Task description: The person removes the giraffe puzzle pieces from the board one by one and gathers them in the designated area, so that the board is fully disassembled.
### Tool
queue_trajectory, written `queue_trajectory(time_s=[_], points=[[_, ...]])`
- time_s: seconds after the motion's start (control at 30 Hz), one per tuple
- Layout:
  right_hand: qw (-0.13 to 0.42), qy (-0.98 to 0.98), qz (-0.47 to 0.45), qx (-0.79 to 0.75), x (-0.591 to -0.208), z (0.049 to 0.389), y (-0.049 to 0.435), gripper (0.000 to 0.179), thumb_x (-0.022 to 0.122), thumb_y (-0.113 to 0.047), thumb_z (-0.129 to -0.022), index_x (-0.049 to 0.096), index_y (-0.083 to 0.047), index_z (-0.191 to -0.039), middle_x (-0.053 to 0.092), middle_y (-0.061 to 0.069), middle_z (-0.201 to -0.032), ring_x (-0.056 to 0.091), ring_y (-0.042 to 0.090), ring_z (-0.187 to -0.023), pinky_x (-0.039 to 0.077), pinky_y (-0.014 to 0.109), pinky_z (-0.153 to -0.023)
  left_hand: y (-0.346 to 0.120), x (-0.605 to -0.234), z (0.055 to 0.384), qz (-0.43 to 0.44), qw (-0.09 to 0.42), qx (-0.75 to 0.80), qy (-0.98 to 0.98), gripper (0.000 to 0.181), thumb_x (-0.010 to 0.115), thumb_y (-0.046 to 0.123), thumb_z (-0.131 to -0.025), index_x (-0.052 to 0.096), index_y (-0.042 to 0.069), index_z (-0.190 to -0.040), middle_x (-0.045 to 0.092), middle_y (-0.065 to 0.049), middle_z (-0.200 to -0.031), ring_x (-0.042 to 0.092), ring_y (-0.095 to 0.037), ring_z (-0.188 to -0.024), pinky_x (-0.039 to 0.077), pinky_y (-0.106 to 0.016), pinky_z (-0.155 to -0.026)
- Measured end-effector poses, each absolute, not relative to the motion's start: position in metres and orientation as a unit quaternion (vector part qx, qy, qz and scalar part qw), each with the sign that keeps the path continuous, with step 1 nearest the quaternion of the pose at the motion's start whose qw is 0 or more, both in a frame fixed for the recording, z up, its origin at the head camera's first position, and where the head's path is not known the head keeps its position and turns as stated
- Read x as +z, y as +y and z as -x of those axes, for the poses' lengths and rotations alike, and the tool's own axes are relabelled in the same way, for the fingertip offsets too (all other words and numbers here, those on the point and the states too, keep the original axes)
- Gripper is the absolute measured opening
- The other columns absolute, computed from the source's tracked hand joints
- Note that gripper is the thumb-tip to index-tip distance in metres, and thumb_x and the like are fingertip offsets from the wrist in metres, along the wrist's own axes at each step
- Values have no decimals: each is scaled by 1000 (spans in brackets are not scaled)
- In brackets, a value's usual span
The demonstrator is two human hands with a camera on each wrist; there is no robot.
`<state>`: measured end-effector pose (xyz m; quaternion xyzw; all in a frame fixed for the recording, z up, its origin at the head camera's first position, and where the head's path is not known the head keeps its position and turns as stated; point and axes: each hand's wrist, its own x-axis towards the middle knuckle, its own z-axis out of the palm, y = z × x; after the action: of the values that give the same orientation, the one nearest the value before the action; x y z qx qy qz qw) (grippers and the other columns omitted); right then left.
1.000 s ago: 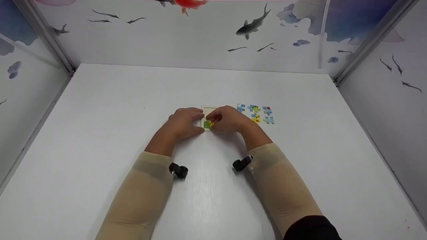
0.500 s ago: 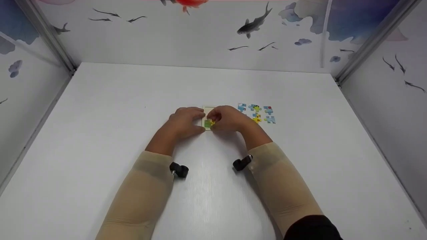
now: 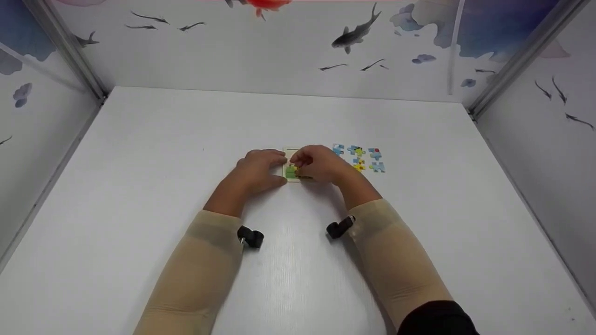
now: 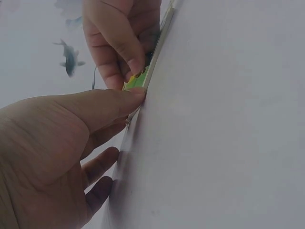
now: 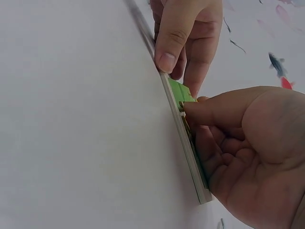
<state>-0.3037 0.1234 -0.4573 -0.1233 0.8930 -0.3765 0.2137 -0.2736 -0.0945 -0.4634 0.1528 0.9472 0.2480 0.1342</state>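
In the head view, a small wooden puzzle tray lies on the table between both hands. A green puzzle piece sits in its near left corner. My left hand holds the tray's left side, thumb at the near corner and fingers along the edge, as the left wrist view also shows. My right hand bends over the tray and pinches a yellow-and-green puzzle piece beside the green one. In the right wrist view its thumb is right at the piece's edge. The palm hides much of the tray.
Right of the tray lie several loose puzzle pieces in blue and yellow, partly behind the right hand. The white table is walled at the back and sides by panels with printed fish. Small black cameras sit at both wrists.
My right hand has shifted slightly up and right, showing a little more of the tray's near edge and the green piece. The left hand stays on the tray's left side.
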Motion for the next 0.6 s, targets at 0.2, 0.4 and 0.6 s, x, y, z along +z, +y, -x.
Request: queue_trajectory(time_s=[0.2,0.4,0.6], points=[[206,877,109,-421,-459,304,126,13,68,-16,-103,75,-22,-113,69,3,-108,61,20,-101,54,31,-88,-94,-463,274,-145,135,247,948,60,73,39,-100,57,27,-157,46,12,-169,31,-31,-163,27,-64,-130],[209,871,95,-434,-456,305,131,16,67,-18,-104,74,-23,-117,70,3,-110,63,19,-103,55,30,-89,-93,-463,275,-148,135,246,948,60,73,40,-100,58,26,-156,46,11,-169,32,-31,-163,28,-65,-130],[196,861,77,-462,-442,306,150,18,69,-20,-104,77,-20,-120,71,5,-113,68,19,-104,61,30,-92,-92,-462,274,-137,142,252,947,62,75,39,-99,57,26,-157,46,10,-169,31,-30,-164,25,-63,-132]])
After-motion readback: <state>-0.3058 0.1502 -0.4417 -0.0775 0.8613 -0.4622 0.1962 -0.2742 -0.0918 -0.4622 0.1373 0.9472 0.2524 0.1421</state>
